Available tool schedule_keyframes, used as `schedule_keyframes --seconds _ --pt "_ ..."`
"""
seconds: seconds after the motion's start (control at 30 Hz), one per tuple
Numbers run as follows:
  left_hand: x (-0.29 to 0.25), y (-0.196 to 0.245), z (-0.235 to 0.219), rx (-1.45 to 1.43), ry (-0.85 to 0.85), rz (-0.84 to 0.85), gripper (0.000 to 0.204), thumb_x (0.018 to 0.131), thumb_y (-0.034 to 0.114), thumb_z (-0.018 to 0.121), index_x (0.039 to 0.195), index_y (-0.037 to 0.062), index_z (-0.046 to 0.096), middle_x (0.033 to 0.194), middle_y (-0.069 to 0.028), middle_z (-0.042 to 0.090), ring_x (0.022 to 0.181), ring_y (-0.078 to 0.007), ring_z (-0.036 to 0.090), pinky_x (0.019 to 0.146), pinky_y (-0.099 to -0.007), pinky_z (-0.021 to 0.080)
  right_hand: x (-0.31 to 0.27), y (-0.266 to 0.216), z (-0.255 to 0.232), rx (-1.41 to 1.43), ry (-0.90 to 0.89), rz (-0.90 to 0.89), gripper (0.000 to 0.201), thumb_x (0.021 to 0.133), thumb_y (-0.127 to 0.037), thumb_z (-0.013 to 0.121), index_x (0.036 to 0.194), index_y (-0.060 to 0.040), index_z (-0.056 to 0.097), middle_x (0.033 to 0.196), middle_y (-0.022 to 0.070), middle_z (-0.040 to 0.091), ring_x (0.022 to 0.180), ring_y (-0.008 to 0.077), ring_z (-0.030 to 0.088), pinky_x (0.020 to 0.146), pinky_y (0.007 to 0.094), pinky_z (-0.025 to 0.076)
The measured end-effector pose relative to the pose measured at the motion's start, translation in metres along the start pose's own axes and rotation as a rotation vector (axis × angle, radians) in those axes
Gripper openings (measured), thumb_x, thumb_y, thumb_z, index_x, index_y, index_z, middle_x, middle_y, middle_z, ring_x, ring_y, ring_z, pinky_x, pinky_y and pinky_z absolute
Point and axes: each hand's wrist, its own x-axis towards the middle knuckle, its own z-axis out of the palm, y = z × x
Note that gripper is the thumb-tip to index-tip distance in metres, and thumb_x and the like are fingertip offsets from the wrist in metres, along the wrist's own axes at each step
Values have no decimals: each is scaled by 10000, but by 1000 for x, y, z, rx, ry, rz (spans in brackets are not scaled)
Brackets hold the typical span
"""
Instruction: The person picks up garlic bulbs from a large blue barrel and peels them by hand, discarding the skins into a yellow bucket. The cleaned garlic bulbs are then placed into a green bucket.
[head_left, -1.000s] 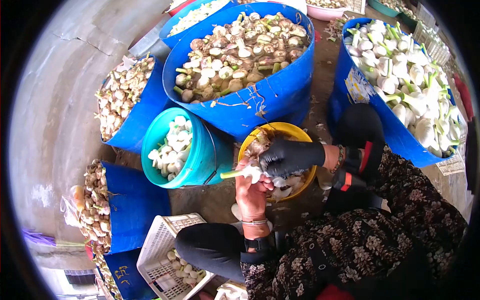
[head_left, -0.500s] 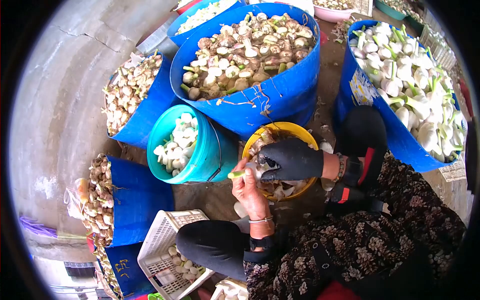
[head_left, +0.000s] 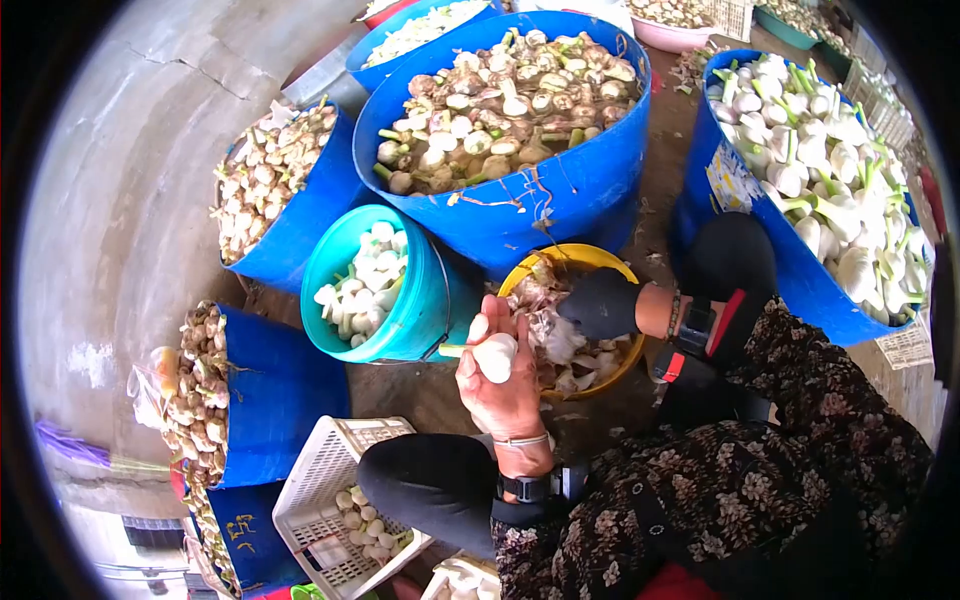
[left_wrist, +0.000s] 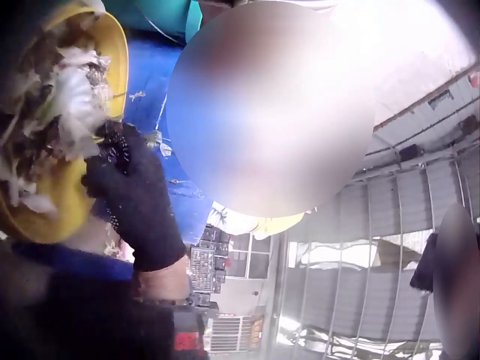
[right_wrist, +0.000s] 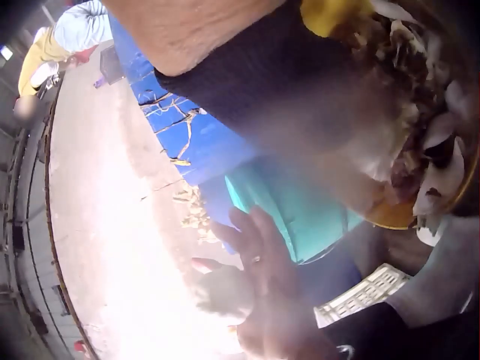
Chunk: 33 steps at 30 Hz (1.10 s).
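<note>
My bare left hand (head_left: 503, 398) holds a peeled white garlic bulb (head_left: 495, 357), its short green stem pointing left. In the right wrist view this garlic bulb (right_wrist: 226, 291) shows hazily beside the fingers. My right hand (head_left: 600, 303), in a black glove, is over the yellow bucket (head_left: 634, 352) of garlic skins. Loose white garlic skin (head_left: 558, 338) lies right at its fingertips. The left wrist view has the gloved hand (left_wrist: 139, 199) with bent fingers beside a blurred strip of garlic skin (left_wrist: 75, 112); I cannot tell whether they grip it.
A turquoise bucket (head_left: 428, 300) with white bulbs stands left of the hands. Behind is a large blue tub (head_left: 500, 222) of garlic in water. At right, another blue tub (head_left: 755, 225) holds cleaned garlic. A white crate (head_left: 300, 515) sits by the left knee.
The right hand has moved off the garlic bulb, rightward over the yellow bucket. The bulb now shows white and bare in the left hand, whose fingers have spread out. The view has shifted slightly.
</note>
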Motion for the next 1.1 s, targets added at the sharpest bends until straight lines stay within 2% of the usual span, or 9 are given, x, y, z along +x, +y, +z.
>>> schedule_keyframes --seconds 0.2,0.27,0.4,0.47,0.8,0.87,0.93,0.97,1.1 --pt "-1 13 -19 -151 88 -29 410 869 298 519 1172 26 570 1276 -166 532 1276 -320 396 1100 -505 229 8 -2 -4 22 80 -36 234 793 -138 577 1013 -90 638 894 146 657 823 329 638 684 423 507" --pt "1 9 -31 -55 204 -26 364 871 287 518 1117 25 578 1179 -153 595 1206 -319 471 1074 -502 283 14 -16 -8 482 555 -192 229 830 -200 591 1031 -94 625 857 137 652 811 323 637 677 417 502" --pt "-2 2 -24 114 401 -181 274 914 261 484 1054 49 587 1023 -80 629 876 -193 587 608 -289 470 16 -50 -21 507 273 -188 210 831 -210 611 959 -46 586 869 167 611 817 328 612 714 417 483" --pt "-7 17 -31 65 344 -184 302 893 286 554 1084 53 579 1074 -118 620 998 -279 580 862 -474 476 22 -48 -43 436 226 -246 195 830 -201 610 949 -48 586 860 163 609 803 324 611 697 417 479" --pt "-63 258 -7 1352 858 861 186 848 99 548 1007 42 628 924 -80 600 863 -189 553 779 -300 470 75 70 -160 350 434 -174 169 834 -218 580 897 -78 650 851 143 653 787 301 637 727 407 488" --pt "-75 281 -3 2259 1002 1227 156 796 34 576 942 42 631 899 -63 589 840 -168 550 779 -291 467 91 123 -176 333 525 -109 216 827 -265 586 892 -69 650 824 154 646 770 316 629 719 422 484" --pt "-67 271 21 2386 694 1325 315 882 259 590 1017 -26 575 810 -157 611 727 -270 594 666 -335 511 112 182 -191 140 678 -83 241 819 -282 574 873 -60 650 807 157 640 743 341 616 694 442 476" --pt "-52 234 51 1720 917 997 238 814 32 635 1037 -39 588 970 -153 622 895 -252 577 828 -343 464 114 190 -206 87 618 39 244 813 -281 566 857 -58 653 822 162 638 752 348 610 694 447 472" --pt "15 146 59 1424 480 663 121 777 -5 578 878 44 622 869 -61 593 798 -156 555 756 -293 470 153 250 -223 -192 547 129 284 789 -312 574 864 -51 656 896 177 632 849 364 597 747 462 464"
